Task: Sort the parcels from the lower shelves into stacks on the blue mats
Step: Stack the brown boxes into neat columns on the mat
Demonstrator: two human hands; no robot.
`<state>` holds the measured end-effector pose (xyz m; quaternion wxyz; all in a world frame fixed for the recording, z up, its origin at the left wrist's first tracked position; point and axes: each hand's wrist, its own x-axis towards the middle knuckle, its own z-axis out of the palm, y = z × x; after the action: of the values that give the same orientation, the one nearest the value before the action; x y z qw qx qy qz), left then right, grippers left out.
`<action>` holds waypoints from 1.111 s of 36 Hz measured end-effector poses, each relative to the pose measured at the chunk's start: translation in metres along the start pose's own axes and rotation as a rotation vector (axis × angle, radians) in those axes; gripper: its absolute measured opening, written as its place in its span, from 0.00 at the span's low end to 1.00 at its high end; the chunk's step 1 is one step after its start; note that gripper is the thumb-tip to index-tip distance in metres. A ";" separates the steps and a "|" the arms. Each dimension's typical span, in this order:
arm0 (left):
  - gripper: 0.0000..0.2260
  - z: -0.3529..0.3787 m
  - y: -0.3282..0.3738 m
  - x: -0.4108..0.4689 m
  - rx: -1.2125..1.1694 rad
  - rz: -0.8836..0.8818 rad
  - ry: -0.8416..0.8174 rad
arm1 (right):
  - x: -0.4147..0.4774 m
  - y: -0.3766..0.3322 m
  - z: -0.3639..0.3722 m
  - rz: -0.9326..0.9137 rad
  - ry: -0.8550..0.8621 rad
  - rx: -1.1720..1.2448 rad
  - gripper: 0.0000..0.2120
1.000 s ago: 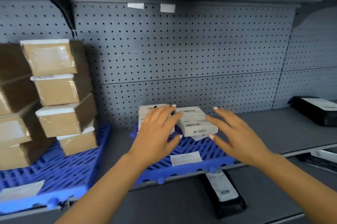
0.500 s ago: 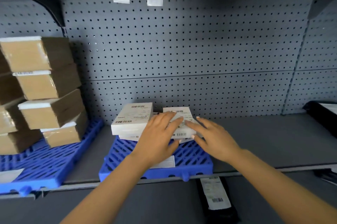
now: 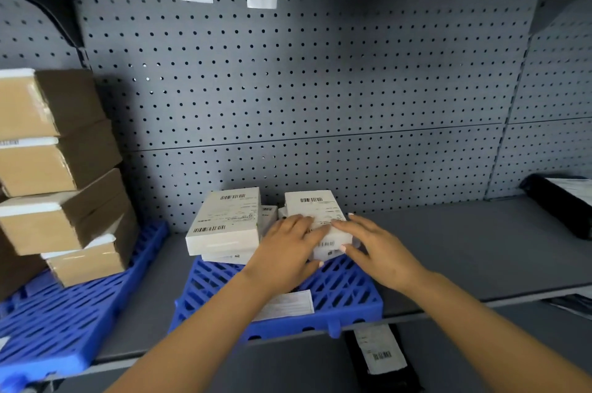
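Note:
Two short stacks of white labelled parcels stand on the middle blue mat [image 3: 349, 293]. The left white stack [image 3: 226, 223] sits untouched. My left hand [image 3: 288, 251] lies with straight fingers on the top and left side of the right white stack [image 3: 315, 207]. My right hand [image 3: 374, 248] touches that same stack from the right, fingers extended over its top. A second blue mat [image 3: 61, 325] at the left carries a leaning pile of brown cardboard parcels [image 3: 61, 168].
A black parcel with a white label [image 3: 381, 357] lies on the lower shelf under the middle mat. Another black parcel [image 3: 560, 203] rests on the grey shelf at the far right. A perforated grey back panel [image 3: 304, 88] closes the shelf behind.
Both hands have come in from hovering apart to rest against the right white stack, which now stands squarer. The view has shifted slightly right and closer.

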<state>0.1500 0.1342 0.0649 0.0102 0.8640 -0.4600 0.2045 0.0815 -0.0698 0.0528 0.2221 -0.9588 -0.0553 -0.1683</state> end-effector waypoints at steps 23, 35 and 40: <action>0.29 -0.004 -0.028 0.002 -0.106 -0.077 -0.047 | 0.012 -0.014 0.018 0.000 0.170 0.018 0.23; 0.29 0.013 -0.022 0.016 -0.011 -0.144 0.001 | 0.027 0.018 0.004 -0.073 0.094 0.035 0.22; 0.30 0.013 -0.020 0.019 0.006 -0.242 -0.088 | 0.039 0.028 -0.001 -0.137 0.028 0.002 0.23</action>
<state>0.1794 0.1279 0.0635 0.0121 0.9214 -0.3516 0.1650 0.1225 -0.0945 0.0556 0.2119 -0.9500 -0.1177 -0.1966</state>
